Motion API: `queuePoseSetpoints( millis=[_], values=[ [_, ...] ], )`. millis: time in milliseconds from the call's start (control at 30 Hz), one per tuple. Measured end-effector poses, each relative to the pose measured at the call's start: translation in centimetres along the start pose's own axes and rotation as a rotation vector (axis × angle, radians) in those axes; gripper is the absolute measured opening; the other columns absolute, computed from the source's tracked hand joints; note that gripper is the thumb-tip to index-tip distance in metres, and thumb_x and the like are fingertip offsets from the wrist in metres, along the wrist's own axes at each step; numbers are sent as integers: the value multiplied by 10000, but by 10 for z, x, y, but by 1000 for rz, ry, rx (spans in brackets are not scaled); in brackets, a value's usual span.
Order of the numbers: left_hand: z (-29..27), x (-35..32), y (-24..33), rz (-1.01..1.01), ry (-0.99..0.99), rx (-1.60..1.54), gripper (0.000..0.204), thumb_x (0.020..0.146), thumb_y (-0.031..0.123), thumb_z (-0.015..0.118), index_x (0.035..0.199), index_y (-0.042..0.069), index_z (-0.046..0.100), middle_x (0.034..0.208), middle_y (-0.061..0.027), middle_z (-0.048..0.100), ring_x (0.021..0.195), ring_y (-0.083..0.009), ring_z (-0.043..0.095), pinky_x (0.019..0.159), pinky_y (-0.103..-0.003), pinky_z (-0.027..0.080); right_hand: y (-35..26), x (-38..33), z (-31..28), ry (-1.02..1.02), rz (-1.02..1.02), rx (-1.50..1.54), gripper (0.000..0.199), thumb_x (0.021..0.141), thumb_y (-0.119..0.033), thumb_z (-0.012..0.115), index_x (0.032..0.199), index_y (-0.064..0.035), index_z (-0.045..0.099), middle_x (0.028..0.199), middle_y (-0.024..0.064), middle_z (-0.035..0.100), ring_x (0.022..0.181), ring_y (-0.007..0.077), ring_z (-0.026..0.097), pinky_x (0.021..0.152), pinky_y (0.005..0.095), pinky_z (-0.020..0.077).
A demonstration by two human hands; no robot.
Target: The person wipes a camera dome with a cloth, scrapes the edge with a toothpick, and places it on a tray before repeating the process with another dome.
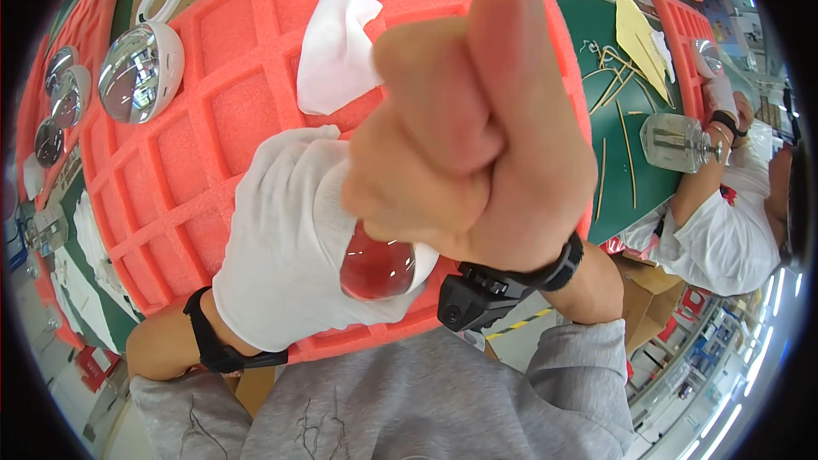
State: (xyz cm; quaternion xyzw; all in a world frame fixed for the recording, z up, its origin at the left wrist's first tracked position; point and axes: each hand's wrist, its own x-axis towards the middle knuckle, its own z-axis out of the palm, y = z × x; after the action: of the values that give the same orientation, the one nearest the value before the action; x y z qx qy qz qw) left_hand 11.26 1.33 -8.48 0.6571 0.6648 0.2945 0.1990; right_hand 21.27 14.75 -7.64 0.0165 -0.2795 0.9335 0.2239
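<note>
A: Where's the reflector dome (377,268)?
B: Frame centre-low, cupped in left hand (290,264), white cloth glove; finger spread hidden.
A: Right hand (464,145)?
B: Bare, fingers curled shut, above dome. Glossy mirrored curve, pink foam tray (187,162) beneath.

Factory assembly workshop. Evidence: red foam compartment tray (213,119) across the centre; mirrored dome reflectors (141,71) in white rims, upper left; green work table (618,170), upper right, where a seated co-worker (724,230) handles a glass part (677,142).
</note>
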Motion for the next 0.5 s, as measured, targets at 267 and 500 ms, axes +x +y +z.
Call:
queuePoseSetpoints(
  millis=[267,500],
  values=[
    [16,2,-6,78,217,7,508,621,222,833,1087,114,662,1012,-87,665,889,-363,623,746,-457,484,-6,1,-4,-52,-20,-6,619,1104,-473,429,616,-94,430,513,-22,349,433,57,296,421,261,190],
    [1,0,1,16,73,12,551,631,236,843,1118,91,628,1033,-101,638,916,-368,603,793,-472,474,-9,-1,2,-63,-55,-105,621,1105,-471,427,613,-93,430,512,-22,352,433,57,297,422,261,194]
  ],
)
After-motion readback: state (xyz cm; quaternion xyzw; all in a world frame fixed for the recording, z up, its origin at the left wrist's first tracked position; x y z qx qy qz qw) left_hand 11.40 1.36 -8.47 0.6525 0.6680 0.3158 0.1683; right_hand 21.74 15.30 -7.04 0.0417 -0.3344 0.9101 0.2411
